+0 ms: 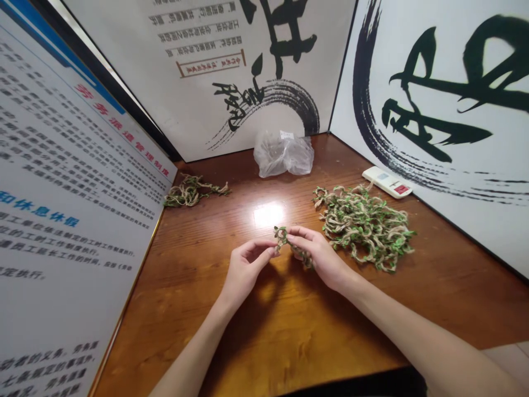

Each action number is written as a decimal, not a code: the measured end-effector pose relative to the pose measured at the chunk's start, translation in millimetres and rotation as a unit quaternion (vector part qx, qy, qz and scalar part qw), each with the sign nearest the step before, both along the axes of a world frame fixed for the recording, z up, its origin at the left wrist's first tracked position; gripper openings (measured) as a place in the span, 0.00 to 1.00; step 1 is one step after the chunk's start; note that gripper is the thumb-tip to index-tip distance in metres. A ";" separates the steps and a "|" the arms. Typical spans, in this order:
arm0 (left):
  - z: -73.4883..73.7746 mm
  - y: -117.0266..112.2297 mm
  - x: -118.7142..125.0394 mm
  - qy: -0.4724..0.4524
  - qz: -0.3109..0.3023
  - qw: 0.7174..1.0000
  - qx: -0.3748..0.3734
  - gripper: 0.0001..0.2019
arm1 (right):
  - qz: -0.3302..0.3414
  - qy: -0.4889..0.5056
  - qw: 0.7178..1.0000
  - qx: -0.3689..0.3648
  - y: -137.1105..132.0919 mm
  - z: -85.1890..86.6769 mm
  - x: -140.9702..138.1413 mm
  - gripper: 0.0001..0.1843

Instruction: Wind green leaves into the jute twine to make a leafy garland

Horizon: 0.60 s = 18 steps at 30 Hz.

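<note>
The person's left hand [246, 270] and right hand [318, 256] meet at the centre of the frame, both grasping a short length of leafy jute twine [288, 245]. The left fingertips and thumb pinch it from one side. The right fingers close on it from the other, and its lower end trails down past the right palm. The twine is held just above a glossy wooden table [231, 336], with a bright glare spot on the wood just beyond the hands.

Just right of the right hand lies a large loose heap of the same twine [363, 227], its green leaves tangled through the looped strands. A smaller bunch of twine [192, 191] lies at the upper left of the table, against a tall board printed with Chinese text [70, 182]. At the top centre, a crumpled clear plastic bag [283, 155] stands near the corner where 2 white calligraphy panels [448, 110] meet. A white rectangular device with a red patch [386, 182] lies at the right, touching the panel's foot and just beyond the heap.
</note>
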<state>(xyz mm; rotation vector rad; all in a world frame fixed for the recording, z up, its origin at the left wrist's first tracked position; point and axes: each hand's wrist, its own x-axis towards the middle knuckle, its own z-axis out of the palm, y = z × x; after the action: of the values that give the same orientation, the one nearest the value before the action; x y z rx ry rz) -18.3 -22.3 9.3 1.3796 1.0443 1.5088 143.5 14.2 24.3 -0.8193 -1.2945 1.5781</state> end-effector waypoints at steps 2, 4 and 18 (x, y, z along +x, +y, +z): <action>0.4 -0.7 -0.4 0.008 -0.001 1.000 0.008 0.08 | 0.008 0.000 1.000 -0.005 0.2 -0.3 0.3 0.20; 0.4 -1.0 -1.0 0.016 0.000 1.000 0.012 0.08 | 0.013 -0.003 1.000 0.009 0.6 -0.8 0.6 0.19; -2.5 0.3 -1.7 0.060 0.000 0.998 0.037 0.09 | -0.021 -0.013 1.000 0.014 2.8 -2.2 0.2 0.19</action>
<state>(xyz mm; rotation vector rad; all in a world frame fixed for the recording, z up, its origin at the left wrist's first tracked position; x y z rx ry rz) -20.0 -22.0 6.8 1.5380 1.0700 1.4940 143.7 17.0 22.1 -0.8464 -1.3077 1.5177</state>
